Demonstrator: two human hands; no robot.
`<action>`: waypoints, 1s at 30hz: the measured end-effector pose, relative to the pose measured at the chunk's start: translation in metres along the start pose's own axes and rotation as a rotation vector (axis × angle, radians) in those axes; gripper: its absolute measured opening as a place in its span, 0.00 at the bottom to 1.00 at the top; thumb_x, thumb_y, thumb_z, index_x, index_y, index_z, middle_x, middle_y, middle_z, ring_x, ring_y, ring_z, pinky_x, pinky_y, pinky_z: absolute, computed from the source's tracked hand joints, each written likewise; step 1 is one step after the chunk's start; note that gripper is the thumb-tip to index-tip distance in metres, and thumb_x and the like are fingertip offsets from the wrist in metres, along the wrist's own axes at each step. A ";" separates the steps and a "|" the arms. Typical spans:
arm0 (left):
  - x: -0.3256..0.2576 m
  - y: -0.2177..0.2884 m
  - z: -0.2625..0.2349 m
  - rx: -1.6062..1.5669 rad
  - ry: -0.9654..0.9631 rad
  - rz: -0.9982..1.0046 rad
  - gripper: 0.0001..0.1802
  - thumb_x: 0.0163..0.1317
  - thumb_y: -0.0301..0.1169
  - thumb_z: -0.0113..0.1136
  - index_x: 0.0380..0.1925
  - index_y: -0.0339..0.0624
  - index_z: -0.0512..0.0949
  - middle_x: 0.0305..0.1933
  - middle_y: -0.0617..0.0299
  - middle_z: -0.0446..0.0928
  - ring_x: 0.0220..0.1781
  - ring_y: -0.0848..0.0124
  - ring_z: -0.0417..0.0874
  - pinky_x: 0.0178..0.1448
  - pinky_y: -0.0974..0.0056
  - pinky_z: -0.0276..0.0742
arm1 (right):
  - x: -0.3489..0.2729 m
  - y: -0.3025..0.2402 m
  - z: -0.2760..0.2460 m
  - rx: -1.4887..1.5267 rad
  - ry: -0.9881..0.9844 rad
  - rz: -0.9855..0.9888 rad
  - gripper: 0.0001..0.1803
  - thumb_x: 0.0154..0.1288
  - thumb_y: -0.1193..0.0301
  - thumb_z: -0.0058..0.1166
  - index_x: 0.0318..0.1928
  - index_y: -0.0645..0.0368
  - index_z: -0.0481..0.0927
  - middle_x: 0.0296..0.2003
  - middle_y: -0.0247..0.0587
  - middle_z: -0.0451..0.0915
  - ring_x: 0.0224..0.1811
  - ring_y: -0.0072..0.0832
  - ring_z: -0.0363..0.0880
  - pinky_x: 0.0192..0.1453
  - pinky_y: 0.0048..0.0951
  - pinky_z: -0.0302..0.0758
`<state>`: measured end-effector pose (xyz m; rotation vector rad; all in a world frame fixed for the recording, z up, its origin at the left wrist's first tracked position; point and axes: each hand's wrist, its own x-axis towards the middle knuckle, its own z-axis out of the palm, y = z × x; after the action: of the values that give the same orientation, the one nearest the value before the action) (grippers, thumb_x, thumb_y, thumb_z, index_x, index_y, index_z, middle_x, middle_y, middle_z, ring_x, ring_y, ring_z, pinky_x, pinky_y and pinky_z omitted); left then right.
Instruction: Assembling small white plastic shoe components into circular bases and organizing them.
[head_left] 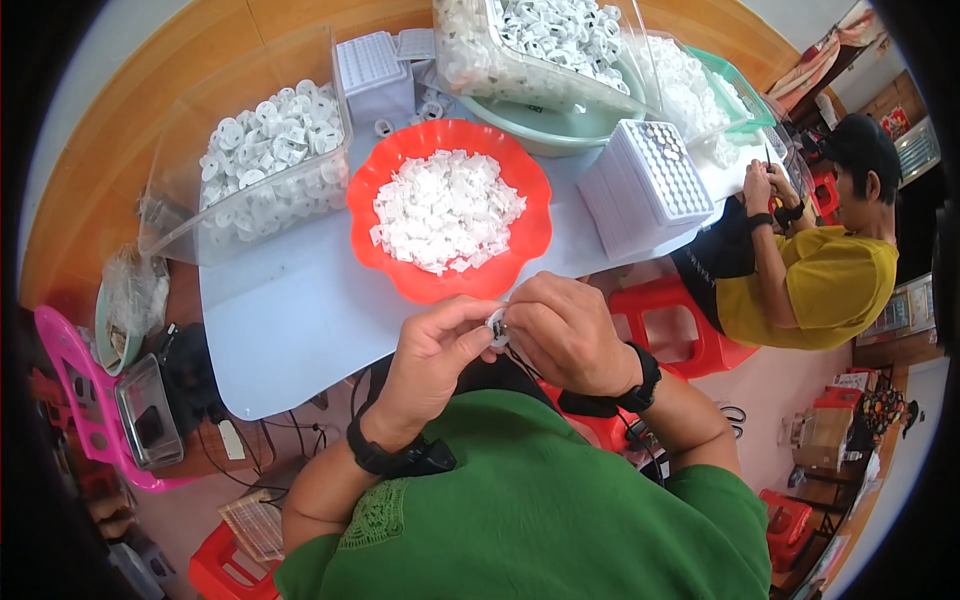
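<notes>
In front of my chest, just past the table's near edge, my left hand (437,357) pinches a small round white plastic part (496,326) with a dark middle. My right hand (568,332) is closed at the part's right side, thumb and fingers pressed together; what sits between those fingertips is hidden. Straight beyond both hands is a red scalloped bowl (370,255), heaped with small flat white plastic pieces (445,205).
The light blue table (290,340) carries a clear bin (180,235) of round white parts at left. White stacked trays (625,195) stand right, and another full bin (465,55) leans over a pale green basin (545,130). A co-worker (815,280) sits at right near a red stool (715,355).
</notes>
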<state>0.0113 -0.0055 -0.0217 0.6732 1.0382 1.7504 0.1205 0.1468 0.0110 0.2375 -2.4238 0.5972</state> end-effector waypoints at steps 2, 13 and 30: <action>0.000 -0.002 0.002 0.047 0.033 -0.017 0.14 0.65 0.23 0.52 0.50 0.31 0.74 0.43 0.58 0.78 0.41 0.74 0.79 0.44 0.69 0.76 | -0.001 0.001 0.000 -0.024 -0.044 0.002 0.10 0.45 0.81 0.59 0.30 0.64 0.73 0.28 0.42 0.73 0.26 0.37 0.75 0.26 0.33 0.71; 0.001 -0.005 0.003 -0.070 0.076 -0.020 0.12 0.66 0.22 0.52 0.48 0.32 0.76 0.38 0.59 0.79 0.37 0.75 0.78 0.43 0.70 0.76 | -0.003 -0.006 0.010 0.044 0.097 0.102 0.08 0.46 0.81 0.55 0.27 0.62 0.70 0.24 0.41 0.69 0.24 0.37 0.72 0.26 0.35 0.69; 0.004 -0.006 0.007 -0.096 0.054 -0.012 0.13 0.66 0.23 0.52 0.50 0.31 0.74 0.41 0.59 0.79 0.39 0.75 0.79 0.43 0.71 0.76 | -0.010 -0.003 0.005 -0.145 0.030 0.020 0.10 0.44 0.80 0.58 0.31 0.65 0.75 0.28 0.41 0.73 0.27 0.35 0.75 0.28 0.32 0.72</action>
<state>0.0178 0.0012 -0.0237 0.5609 0.9858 1.8042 0.1263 0.1421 0.0027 0.1425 -2.4299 0.4282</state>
